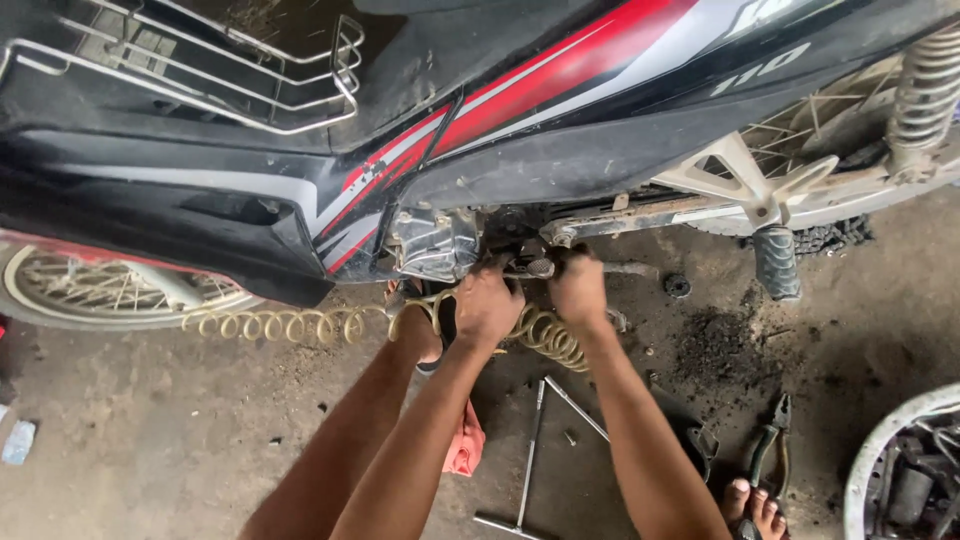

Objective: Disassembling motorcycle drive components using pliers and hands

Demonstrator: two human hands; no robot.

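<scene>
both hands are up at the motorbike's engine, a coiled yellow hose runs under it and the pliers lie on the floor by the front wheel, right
Not quite. In the head view the pliers lie on the floor by the person's foot, towards the rear wheel, not the front one. The left hand and right hand are at the engine, and the coiled yellow hose runs beneath.

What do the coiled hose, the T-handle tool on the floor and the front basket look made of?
Coiled hose: likely plastic, yellowish, dull and grimy. T-handle tool: bare steel by its grey sheen. Front basket: bent metal wire, bright plated finish, seemingly chrome.
</scene>
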